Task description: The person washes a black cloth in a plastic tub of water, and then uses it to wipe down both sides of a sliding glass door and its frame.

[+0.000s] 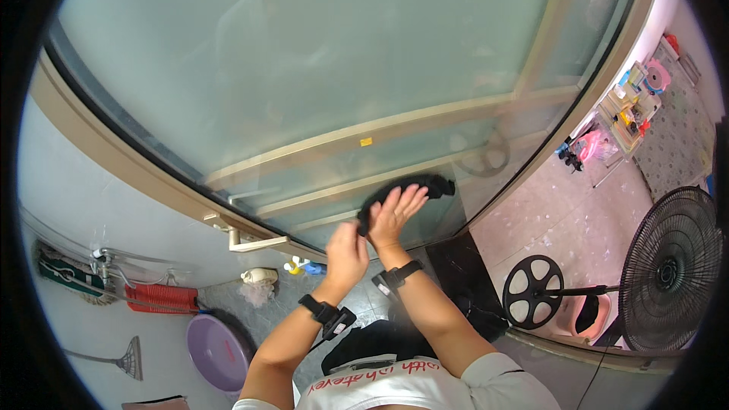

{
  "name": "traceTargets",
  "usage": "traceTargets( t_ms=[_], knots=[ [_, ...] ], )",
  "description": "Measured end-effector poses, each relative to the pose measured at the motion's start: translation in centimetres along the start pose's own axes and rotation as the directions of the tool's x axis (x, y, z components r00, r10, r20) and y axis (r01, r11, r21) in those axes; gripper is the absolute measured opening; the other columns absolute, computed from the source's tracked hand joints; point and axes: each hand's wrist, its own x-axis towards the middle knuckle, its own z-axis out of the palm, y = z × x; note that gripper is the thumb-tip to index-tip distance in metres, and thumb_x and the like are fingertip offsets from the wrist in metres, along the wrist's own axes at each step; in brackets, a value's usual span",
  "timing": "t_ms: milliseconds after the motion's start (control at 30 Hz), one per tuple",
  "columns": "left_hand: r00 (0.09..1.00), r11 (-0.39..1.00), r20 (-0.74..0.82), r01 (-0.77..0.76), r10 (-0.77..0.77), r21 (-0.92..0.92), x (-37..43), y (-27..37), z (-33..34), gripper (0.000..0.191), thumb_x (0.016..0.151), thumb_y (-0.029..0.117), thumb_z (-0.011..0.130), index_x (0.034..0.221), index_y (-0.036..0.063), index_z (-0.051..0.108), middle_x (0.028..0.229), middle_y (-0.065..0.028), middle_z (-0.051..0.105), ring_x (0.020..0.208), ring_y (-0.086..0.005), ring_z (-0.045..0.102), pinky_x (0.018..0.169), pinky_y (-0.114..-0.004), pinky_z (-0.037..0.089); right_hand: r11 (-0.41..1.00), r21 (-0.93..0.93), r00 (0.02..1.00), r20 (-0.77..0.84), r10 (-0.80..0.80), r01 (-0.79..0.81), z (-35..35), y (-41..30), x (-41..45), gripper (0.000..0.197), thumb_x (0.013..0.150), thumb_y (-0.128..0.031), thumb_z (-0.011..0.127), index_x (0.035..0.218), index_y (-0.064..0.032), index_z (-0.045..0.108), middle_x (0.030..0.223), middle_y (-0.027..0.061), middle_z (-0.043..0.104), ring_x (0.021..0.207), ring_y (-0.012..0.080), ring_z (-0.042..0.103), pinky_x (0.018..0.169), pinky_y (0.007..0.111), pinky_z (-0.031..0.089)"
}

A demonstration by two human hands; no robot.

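A black cloth (435, 185) lies folded against the frosted glass pane (342, 57) of a metal-framed door, under my right hand. My right hand (393, 216) is flat on the cloth with its fingers extended. My left hand (347, 247) is beside it at the cloth's lower left end, its fingers curled and blurred; it looks closed on the cloth's edge. Both wrists wear black straps with small devices. The door's handle (259, 244) is to the left of my left hand.
A black fan (666, 273) stands on the right, near a pink basin (606, 319). At lower left are a purple basin (216, 347), a red plastic washboard-like item (162, 298) and a wall tap (102, 262). A cluttered rack (626, 119) stands beyond the doorway.
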Motion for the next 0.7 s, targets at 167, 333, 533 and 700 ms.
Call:
traceTargets(
  t_ms=[167, 333, 533, 700],
  knots=[
    [0.961, 0.990, 0.256, 0.080, -0.108, 0.115, -2.2, -2.4, 2.4, 0.020, 0.078, 0.002, 0.054, 0.098, 0.0037, 0.052, 0.090, -0.0182, 0.057, 0.083, -0.0404, 0.056, 0.071, -0.046, 0.046, 0.989, -0.146, 0.970, 0.233, 0.071, -0.037, 0.0, 4.1, -7.2, 0.060, 0.092, -0.026, 0.042, 0.137, 0.0037, 0.017, 0.147, 0.0276, -0.001, 0.133, 0.0513, 0.000, 0.106, 0.060, 0.006],
    [0.999, 0.990, 0.019, 0.028, -0.025, -0.138, 0.2, 2.1, -2.2, 0.016, 0.081, 0.001, 0.054, 0.097, 0.0007, 0.054, 0.104, -0.0161, 0.060, 0.088, -0.0373, 0.060, 0.073, -0.039, 0.050, 0.896, 0.252, 0.929, 0.161, 0.333, -0.365, -1.1, -2.4, -1.2, 0.066, 0.093, -0.034, 0.040, 0.142, 0.0010, 0.013, 0.147, 0.0283, -0.001, 0.135, 0.0450, -0.008, 0.106, 0.057, -0.006],
    [0.855, 0.887, -0.507, -0.146, -0.110, -0.439, 3.0, 5.5, -8.1, 0.017, 0.090, -0.001, 0.045, 0.107, -0.0042, 0.044, 0.102, -0.0144, 0.056, 0.089, -0.0145, 0.057, 0.078, -0.028, 0.048, 0.942, 0.208, 0.961, 0.025, -0.274, 0.263, -4.9, -11.7, 13.8, 0.055, 0.085, -0.030, 0.052, 0.135, -0.0086, 0.040, 0.148, 0.0215, 0.012, 0.135, 0.0475, -0.008, 0.099, 0.063, -0.014],
    [0.801, 0.878, -0.459, 0.163, -0.384, -0.450, -0.8, 4.5, -3.5, 0.013, 0.089, 0.001, 0.051, 0.100, -0.0038, 0.047, 0.080, -0.0087, 0.058, 0.069, -0.0095, 0.053, 0.064, -0.026, 0.048, 0.696, 0.060, 0.683, 0.148, -0.715, 0.716, -4.1, -9.0, 11.9, 0.050, 0.076, -0.032, 0.059, 0.127, -0.0307, 0.053, 0.139, -0.0082, 0.040, 0.130, 0.0251, 0.027, 0.100, 0.063, 0.005]
  ],
)
